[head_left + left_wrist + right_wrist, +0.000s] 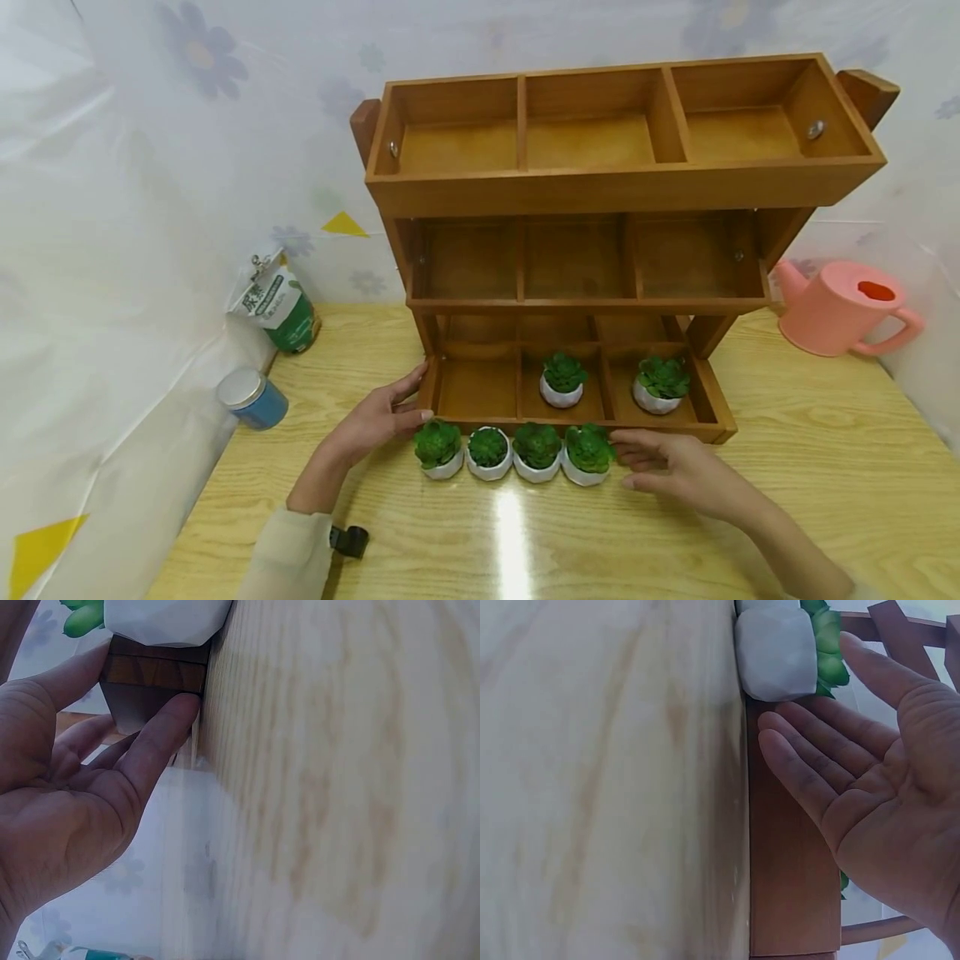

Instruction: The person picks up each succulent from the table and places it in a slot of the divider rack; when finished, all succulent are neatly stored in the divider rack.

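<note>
A: What's the biggest thing here?
B: The bench (637, 542). Next comes the wooden shelf (615, 190), three tiers of compartments, standing on it. A pink watering can (843, 308) is to the shelf's right, a clipped bag (281, 304) to its left.

A: And the hands?
B: The left hand (378, 417) is at the shelf's lower front left corner, thumb and fingers spread, touching the wood. The right hand (678, 467) is by the shelf's front edge, fingers nearly straight, holding nothing (whether a fingertip brushes the nearest pot, I can't tell).

A: Then the small stuff, the plants. How far along?
B: Partway, I'd judge. In the shelf's lowest tier, one potted succulent (562, 383) sits in the front middle compartment, another succulent (660, 387) in the front right. Just before the shelf stand the leftmost pot (441, 454), second pot (489, 454), third pot (537, 454) and rightmost pot (587, 458). So two look placed, four not yet.
</note>
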A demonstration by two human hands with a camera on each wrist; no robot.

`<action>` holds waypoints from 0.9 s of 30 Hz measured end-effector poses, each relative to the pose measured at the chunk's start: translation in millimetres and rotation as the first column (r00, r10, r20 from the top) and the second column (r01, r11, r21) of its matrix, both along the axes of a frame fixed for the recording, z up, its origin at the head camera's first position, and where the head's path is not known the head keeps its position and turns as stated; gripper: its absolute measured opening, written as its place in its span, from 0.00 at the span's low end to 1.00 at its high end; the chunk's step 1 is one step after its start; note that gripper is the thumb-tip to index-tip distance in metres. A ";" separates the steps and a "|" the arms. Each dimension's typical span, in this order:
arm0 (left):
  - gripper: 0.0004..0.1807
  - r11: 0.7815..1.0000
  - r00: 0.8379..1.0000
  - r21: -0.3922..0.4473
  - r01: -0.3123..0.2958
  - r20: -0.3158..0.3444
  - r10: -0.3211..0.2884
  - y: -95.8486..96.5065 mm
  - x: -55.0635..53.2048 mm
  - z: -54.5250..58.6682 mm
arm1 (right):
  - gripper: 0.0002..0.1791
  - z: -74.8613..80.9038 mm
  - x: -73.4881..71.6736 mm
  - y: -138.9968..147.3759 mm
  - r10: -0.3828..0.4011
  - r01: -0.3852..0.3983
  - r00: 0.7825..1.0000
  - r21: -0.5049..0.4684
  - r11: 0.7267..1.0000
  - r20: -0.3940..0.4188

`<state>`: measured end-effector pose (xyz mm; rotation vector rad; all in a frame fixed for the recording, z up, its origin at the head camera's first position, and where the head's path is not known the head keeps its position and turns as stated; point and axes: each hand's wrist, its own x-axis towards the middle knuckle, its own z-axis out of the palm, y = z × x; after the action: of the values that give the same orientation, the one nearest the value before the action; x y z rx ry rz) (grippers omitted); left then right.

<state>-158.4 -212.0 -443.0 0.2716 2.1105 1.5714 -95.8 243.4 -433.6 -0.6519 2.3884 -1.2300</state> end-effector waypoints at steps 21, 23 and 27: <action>0.43 1.000 1.000 -0.017 -0.007 0.000 0.007 0.1 -0.4 0.9 | 0.41 -4.2 -8.5 -8.6 0.023 -0.021 0.999 0.079 0.997 -0.030; 0.43 1.000 1.000 -0.015 -0.009 0.002 0.009 -0.2 -0.3 0.3 | 0.41 -4.6 -9.1 -10.3 0.026 -0.023 0.999 0.086 0.996 -0.040; 0.44 1.000 1.000 -0.011 -0.006 0.005 0.006 -0.5 0.0 -0.7 | 0.38 -5.6 -10.0 -13.5 0.033 -0.026 0.997 0.085 0.996 -0.074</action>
<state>-158.5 -212.5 -443.7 0.2576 2.1177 1.5622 -105.8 230.0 -439.2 -0.7160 2.4676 -1.1050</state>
